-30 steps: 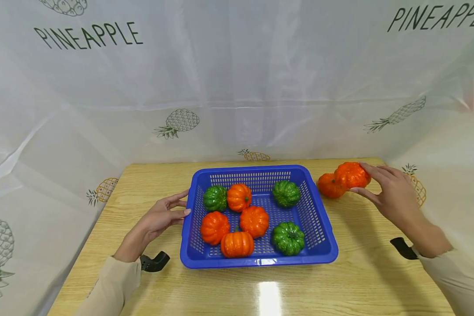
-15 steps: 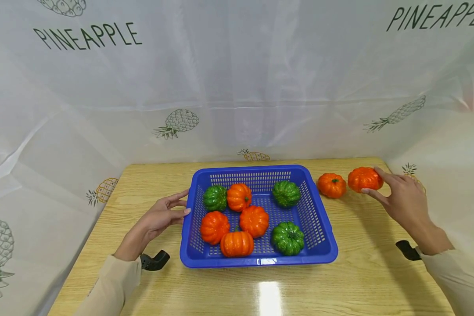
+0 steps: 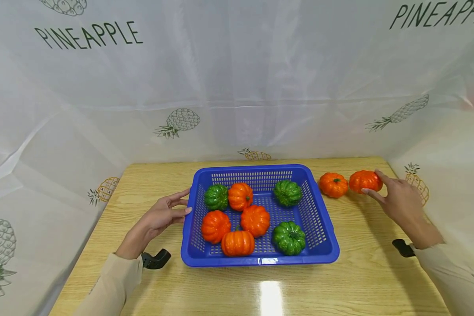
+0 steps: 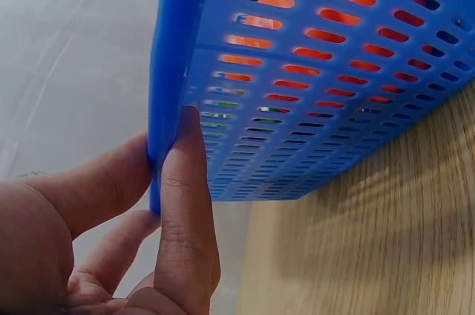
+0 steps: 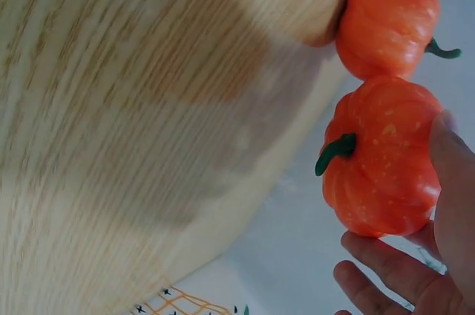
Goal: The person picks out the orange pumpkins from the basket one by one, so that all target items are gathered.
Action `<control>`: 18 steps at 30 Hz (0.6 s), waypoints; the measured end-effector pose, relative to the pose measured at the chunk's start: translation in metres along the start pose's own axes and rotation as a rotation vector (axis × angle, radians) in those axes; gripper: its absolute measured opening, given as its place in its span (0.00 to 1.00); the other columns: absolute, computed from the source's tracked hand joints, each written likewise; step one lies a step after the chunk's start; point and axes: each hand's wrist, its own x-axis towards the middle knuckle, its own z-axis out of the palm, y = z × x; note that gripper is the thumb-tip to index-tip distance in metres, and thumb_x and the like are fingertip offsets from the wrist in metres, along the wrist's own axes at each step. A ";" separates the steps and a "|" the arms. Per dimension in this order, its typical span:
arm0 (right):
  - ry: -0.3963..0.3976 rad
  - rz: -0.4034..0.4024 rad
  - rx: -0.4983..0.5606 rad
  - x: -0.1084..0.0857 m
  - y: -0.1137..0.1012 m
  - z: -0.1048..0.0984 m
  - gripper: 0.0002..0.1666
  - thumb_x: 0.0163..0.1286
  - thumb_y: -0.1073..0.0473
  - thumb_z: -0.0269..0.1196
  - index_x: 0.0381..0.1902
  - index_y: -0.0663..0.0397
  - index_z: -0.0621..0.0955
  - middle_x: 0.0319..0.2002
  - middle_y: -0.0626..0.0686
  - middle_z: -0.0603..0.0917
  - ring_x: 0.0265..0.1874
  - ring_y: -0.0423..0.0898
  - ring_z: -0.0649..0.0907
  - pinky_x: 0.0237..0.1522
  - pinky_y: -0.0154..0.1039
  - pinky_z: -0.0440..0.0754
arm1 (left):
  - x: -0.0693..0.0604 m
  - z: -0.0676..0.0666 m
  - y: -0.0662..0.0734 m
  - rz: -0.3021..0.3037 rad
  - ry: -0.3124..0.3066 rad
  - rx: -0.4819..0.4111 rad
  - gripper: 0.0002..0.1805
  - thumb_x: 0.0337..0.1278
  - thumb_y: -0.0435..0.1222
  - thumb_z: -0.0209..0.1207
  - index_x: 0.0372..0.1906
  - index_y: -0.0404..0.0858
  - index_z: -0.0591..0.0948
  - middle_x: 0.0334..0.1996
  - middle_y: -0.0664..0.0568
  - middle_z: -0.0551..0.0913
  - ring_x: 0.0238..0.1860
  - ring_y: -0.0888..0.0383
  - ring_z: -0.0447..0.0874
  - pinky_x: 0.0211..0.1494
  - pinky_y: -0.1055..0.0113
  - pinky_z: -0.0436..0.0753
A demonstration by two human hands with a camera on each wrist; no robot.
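My right hand (image 3: 399, 197) pinches a small orange pumpkin (image 3: 365, 181) between thumb and fingers at the table's back right. Its green stem shows in the right wrist view, where the pumpkin (image 5: 382, 166) appears close against a second one (image 5: 390, 21). That second orange pumpkin (image 3: 333, 184) sits on the table between the held one and the basket. Whether the held pumpkin touches the table, I cannot tell. On the other side, my left hand (image 3: 162, 215) grips the left rim of a blue plastic basket (image 3: 260, 262), with finger and thumb on either face of the rim (image 4: 167, 85).
Inside the basket lie several orange pumpkins (image 3: 238, 243) and three green ones (image 3: 289, 238). The wooden table (image 3: 205, 292) ends at a white pineapple-print sheet (image 3: 237, 87) behind and at both sides. A black wrist mount (image 3: 156, 259) projects beside each forearm.
The right hand has carried its pumpkin to the right and slightly down, away from the second pumpkin, which now shows fully. The left hand and basket stay put.
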 end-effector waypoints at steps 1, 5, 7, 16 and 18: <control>-0.005 0.005 -0.002 0.000 0.000 0.001 0.43 0.66 0.47 0.76 0.68 0.71 0.75 0.36 0.78 0.83 0.25 0.69 0.79 0.17 0.54 0.74 | 0.000 0.000 0.000 0.000 -0.001 -0.001 0.40 0.76 0.26 0.58 0.85 0.35 0.56 0.60 0.37 0.76 0.44 0.60 0.88 0.52 0.63 0.90; -0.038 0.037 -0.011 0.001 0.001 0.005 0.43 0.69 0.45 0.73 0.69 0.71 0.74 0.32 0.75 0.82 0.24 0.67 0.78 0.14 0.46 0.68 | 0.000 0.000 0.000 0.003 -0.002 -0.007 0.39 0.76 0.26 0.58 0.85 0.35 0.56 0.58 0.39 0.77 0.44 0.59 0.88 0.52 0.63 0.90; -0.055 0.046 -0.010 0.001 0.002 0.007 0.42 0.71 0.46 0.73 0.68 0.71 0.74 0.29 0.73 0.82 0.21 0.63 0.77 0.14 0.44 0.67 | 0.000 0.000 0.000 0.004 -0.002 -0.009 0.39 0.76 0.26 0.58 0.85 0.35 0.56 0.58 0.40 0.77 0.44 0.60 0.88 0.52 0.63 0.90; -0.143 0.062 0.016 0.002 0.004 0.014 0.42 0.75 0.48 0.69 0.68 0.78 0.69 0.38 0.81 0.82 0.22 0.67 0.80 0.14 0.50 0.75 | 0.000 0.000 0.000 -0.005 0.003 -0.015 0.39 0.76 0.26 0.58 0.85 0.35 0.56 0.57 0.40 0.76 0.43 0.60 0.88 0.52 0.64 0.90; -0.176 0.076 0.033 0.002 0.004 0.016 0.43 0.77 0.47 0.67 0.70 0.79 0.67 0.43 0.83 0.81 0.28 0.74 0.82 0.18 0.56 0.80 | 0.000 0.000 0.000 -0.006 0.004 -0.015 0.40 0.75 0.26 0.58 0.85 0.35 0.56 0.58 0.40 0.76 0.43 0.60 0.88 0.52 0.64 0.90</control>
